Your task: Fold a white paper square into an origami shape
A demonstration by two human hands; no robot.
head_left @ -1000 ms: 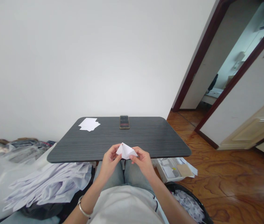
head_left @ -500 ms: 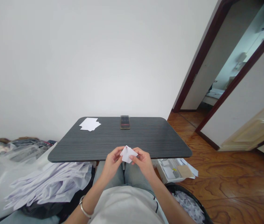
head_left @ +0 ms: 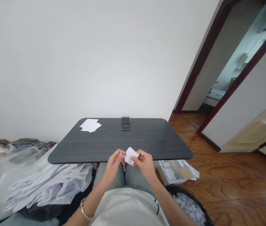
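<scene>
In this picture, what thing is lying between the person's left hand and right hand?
In the head view, a small folded white paper is between the left hand and the right hand, with the right thumb on it.

White folded paper (head_left: 131, 155), dark grey streaked table (head_left: 147, 138), silver bracelet (head_left: 84, 209)

The left forearm (head_left: 92, 196) and right forearm (head_left: 167, 196) reach forward from either side of the body, angling inward so that the two hands sit close together, nearly level, above the thighs (head_left: 134, 177). The left hand (head_left: 113, 162) is curled, its thumb (head_left: 118, 160) drawn near the bent fingers (head_left: 117, 153) in a pinch. The right hand (head_left: 145, 163) faces it, thumb pressed inward, fingers bent behind, in a light grip
</scene>
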